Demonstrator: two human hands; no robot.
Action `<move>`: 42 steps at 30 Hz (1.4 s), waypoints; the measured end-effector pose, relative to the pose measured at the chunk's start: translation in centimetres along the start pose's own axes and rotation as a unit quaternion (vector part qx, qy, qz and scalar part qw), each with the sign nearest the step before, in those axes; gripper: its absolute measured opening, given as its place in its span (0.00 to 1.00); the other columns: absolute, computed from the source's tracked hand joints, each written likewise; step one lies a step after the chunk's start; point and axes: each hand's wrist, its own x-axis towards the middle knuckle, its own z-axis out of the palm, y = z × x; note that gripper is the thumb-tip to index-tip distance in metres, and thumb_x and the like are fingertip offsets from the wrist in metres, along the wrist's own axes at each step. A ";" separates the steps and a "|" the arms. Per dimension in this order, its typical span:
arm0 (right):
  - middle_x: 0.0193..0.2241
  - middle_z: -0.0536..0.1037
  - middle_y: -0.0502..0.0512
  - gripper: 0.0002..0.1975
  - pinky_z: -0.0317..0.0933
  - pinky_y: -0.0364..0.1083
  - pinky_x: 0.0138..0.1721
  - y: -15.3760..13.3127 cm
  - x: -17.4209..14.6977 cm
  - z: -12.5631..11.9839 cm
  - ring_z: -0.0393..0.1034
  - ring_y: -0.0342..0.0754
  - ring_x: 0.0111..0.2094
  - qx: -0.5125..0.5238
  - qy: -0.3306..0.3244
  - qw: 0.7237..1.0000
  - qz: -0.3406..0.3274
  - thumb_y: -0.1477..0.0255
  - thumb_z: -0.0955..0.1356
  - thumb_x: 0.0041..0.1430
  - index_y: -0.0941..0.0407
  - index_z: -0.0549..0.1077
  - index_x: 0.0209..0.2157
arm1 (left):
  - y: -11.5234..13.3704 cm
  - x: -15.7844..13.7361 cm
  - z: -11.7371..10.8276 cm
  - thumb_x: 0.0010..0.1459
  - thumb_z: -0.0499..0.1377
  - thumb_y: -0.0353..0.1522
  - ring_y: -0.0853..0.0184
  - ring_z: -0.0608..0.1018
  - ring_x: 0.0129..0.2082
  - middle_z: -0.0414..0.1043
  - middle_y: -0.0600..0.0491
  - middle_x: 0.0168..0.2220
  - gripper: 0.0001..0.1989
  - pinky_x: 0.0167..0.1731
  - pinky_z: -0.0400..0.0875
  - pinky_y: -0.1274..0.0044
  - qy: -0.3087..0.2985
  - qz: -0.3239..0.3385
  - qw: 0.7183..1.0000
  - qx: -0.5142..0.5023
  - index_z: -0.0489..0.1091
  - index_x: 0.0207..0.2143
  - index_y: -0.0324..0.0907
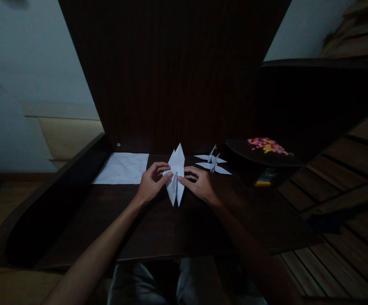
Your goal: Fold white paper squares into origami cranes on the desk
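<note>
Between my two hands is a folded white origami paper (178, 163), with pointed flaps at its top and two split points toward me. My left hand (154, 180) pinches its left edge, thumb in front and fingers behind. On the opposite edge my right hand (199, 182) grips it the same way, the thumb beside the central slit. Two finished paper cranes (214, 163) stand to the right of my right hand, wings spread. Left of my left hand lies a flat, creased sheet of white paper (123, 168).
A dark wooden desk (171, 233) spans the front, with a raised side panel (53, 203) on the left and a tall back board (177, 76). On a small corner shelf (241, 150) at the right sits a pile of pink and yellow bits (268, 145). Slatted wood (346, 262) lies beyond.
</note>
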 end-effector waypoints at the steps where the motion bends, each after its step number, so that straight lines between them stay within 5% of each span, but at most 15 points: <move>1: 0.39 0.77 0.55 0.13 0.70 0.50 0.41 0.0 -0.1 0.1 0.73 0.50 0.39 -0.011 -0.007 1.000 -0.004 0.67 0.72 0.49 0.55 0.77 0.38 | -0.1 0.0 0.1 0.49 0.65 0.34 0.60 0.78 0.44 0.75 0.47 0.41 0.18 0.45 0.72 0.68 -0.001 0.008 1.000 0.004 0.67 0.42 0.41; 9: 0.38 0.79 0.56 0.10 0.71 0.50 0.40 -0.6 0.0 0.3 0.75 0.50 0.37 -0.127 0.017 0.990 -0.053 0.72 0.67 0.55 0.55 0.77 0.40 | -0.8 -0.2 0.2 0.46 0.67 0.33 0.61 0.76 0.47 0.71 0.48 0.45 0.25 0.46 0.73 0.67 -0.010 0.034 0.997 0.072 0.63 0.46 0.43; 18: 0.43 0.78 0.60 0.14 0.65 0.51 0.50 -1.0 -0.4 0.9 0.73 0.52 0.45 -0.242 0.027 0.959 -0.144 0.72 0.60 0.63 0.57 0.76 0.42 | -0.7 -0.1 0.2 0.42 0.69 0.34 0.62 0.76 0.43 0.70 0.50 0.41 0.26 0.45 0.72 0.68 0.022 0.053 0.994 0.091 0.60 0.42 0.43; 23: 0.41 0.79 0.58 0.12 0.66 0.51 0.49 -1.2 -0.3 0.9 0.73 0.51 0.44 -0.195 0.053 0.969 -0.139 0.71 0.61 0.63 0.55 0.77 0.39 | -0.5 -0.1 0.2 0.48 0.65 0.34 0.63 0.76 0.44 0.72 0.50 0.42 0.20 0.48 0.70 0.68 0.034 0.039 0.998 0.036 0.61 0.42 0.42; 28: 0.37 0.79 0.56 0.07 0.69 0.49 0.44 -0.4 0.0 0.8 0.75 0.50 0.40 -0.081 0.093 0.991 -0.060 0.69 0.65 0.59 0.55 0.74 0.34 | -0.2 0.1 0.2 0.55 0.60 0.35 0.62 0.77 0.44 0.74 0.49 0.41 0.14 0.46 0.70 0.69 0.038 -0.012 0.999 -0.029 0.64 0.43 0.42; 32: 0.36 0.78 0.54 0.11 0.70 0.47 0.41 0.4 0.1 1.0 0.75 0.48 0.38 -0.024 0.127 0.991 -0.027 0.69 0.67 0.56 0.54 0.68 0.42 | -0.1 0.2 0.1 0.53 0.62 0.36 0.63 0.78 0.41 0.74 0.49 0.40 0.16 0.43 0.71 0.72 0.063 -0.015 0.997 -0.035 0.65 0.43 0.41; 42: 0.38 0.72 0.57 0.04 0.62 0.54 0.47 -1.1 0.0 1.4 0.66 0.52 0.44 -0.278 0.188 0.932 -0.139 0.73 0.66 0.58 0.55 0.73 0.35 | 0.7 -0.1 0.5 0.49 0.65 0.33 0.68 0.79 0.31 0.76 0.54 0.29 0.18 0.33 0.73 0.77 0.050 -0.027 0.997 -0.057 0.64 0.41 0.42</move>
